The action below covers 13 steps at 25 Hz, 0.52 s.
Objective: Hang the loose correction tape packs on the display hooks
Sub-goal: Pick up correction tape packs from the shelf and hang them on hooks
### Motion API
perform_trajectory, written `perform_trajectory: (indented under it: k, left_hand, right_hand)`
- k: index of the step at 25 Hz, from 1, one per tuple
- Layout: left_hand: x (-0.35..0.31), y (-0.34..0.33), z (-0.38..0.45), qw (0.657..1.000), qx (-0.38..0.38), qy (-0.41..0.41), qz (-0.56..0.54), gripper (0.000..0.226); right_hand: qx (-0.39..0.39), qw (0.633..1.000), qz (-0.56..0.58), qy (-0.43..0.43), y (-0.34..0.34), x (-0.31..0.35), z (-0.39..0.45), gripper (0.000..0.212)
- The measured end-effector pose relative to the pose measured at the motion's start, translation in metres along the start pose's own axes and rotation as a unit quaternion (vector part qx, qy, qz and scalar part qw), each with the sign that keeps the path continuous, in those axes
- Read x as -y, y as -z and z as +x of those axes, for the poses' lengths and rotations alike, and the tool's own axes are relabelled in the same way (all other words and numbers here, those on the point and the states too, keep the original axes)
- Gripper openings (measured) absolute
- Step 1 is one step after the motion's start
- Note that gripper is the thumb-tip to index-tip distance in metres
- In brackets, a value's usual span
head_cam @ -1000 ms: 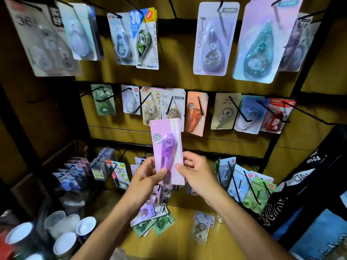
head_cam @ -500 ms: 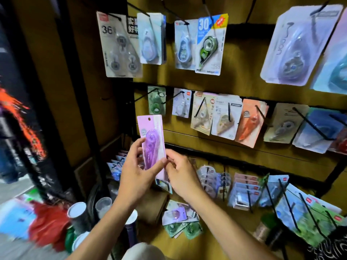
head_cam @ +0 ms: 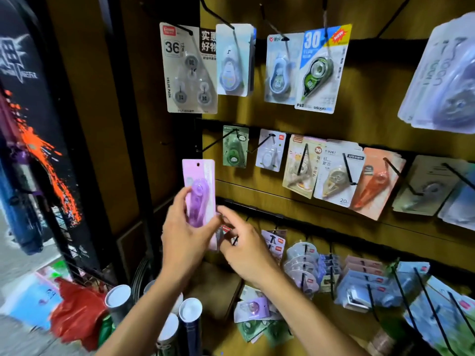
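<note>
A purple correction tape pack [head_cam: 199, 181] stands upright at the display's left edge, its hang hole at the top. My left hand [head_cam: 183, 235] grips its lower half, thumb across the front. My right hand [head_cam: 244, 249] pinches the pack's lower right edge with thumb and forefinger. An empty black hook [head_cam: 218, 142] juts out just above and right of the pack, in front of a green pack [head_cam: 235, 147]. Loose packs [head_cam: 253, 308], purple and green, lie on the wooden shelf below my arms.
Rows of hung packs fill the brown board [head_cam: 365, 129] on black hooks, three tiers high. A black upright post [head_cam: 128, 150] borders the display on the left. White-capped tubes [head_cam: 180, 319] stand at the bottom left, beside a red bag [head_cam: 77, 312].
The view has swung left along the display. Both hands carried the purple pack left and a little up, toward the leftmost middle-row hook. The grip of both hands is the same.
</note>
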<state>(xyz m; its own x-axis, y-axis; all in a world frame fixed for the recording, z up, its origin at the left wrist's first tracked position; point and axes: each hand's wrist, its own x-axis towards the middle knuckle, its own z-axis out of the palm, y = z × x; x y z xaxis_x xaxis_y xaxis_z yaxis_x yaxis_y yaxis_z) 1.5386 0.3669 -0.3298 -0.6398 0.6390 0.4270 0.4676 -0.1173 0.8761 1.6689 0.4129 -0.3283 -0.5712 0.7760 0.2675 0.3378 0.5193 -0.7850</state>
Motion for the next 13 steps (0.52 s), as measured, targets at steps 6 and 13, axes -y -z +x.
perform_trajectory:
  k: [6,13]
  left_hand:
    - [0.013,0.043,0.080,0.984,-0.089,0.013,0.156,0.072]
    - [0.026,0.038,0.101,0.980,-0.082,-0.003,0.179,0.072]
  right_hand:
    - [-0.155,0.960,-0.199,0.119,0.025,0.014,0.033,0.059]
    - [-0.253,0.861,-0.393,0.202,0.031,0.010,0.053,0.066]
